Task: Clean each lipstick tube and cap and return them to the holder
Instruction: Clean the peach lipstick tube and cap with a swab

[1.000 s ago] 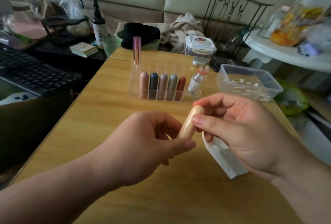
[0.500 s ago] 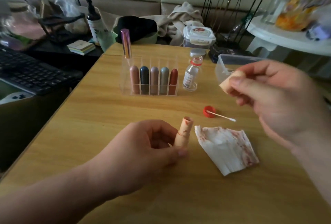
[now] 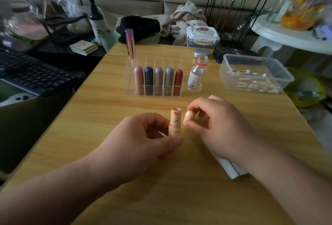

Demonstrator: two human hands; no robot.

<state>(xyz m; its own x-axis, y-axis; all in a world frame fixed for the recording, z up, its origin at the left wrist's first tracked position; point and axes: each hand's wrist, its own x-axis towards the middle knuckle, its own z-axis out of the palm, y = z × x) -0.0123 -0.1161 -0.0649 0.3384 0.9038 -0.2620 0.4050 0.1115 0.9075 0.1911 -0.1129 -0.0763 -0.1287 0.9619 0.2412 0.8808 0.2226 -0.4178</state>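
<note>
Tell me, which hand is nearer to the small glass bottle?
The right hand. It sits just below the small glass bottle, holding the cap. The left hand is farther off, lower and to the left, holding the stained tube.

On the table [image 3: 100, 117], my left hand [image 3: 143, 145] holds the lipstick tube [image 3: 175, 122] upright at centre; my right hand [image 3: 221, 127] holds the cap [image 3: 188, 117] just right of it. Behind both stands the holder [image 3: 154, 77]: five lipsticks [image 3: 159, 80] side by side in its front row, one tall tube [image 3: 130, 43] in its back-left slot. Small bottle [image 3: 196, 73] just right of the holder; swab container [image 3: 255, 73] further right. Tissue [image 3: 231, 169] lies under my right wrist. Keyboard [image 3: 34, 75] off the table's left edge.
</note>
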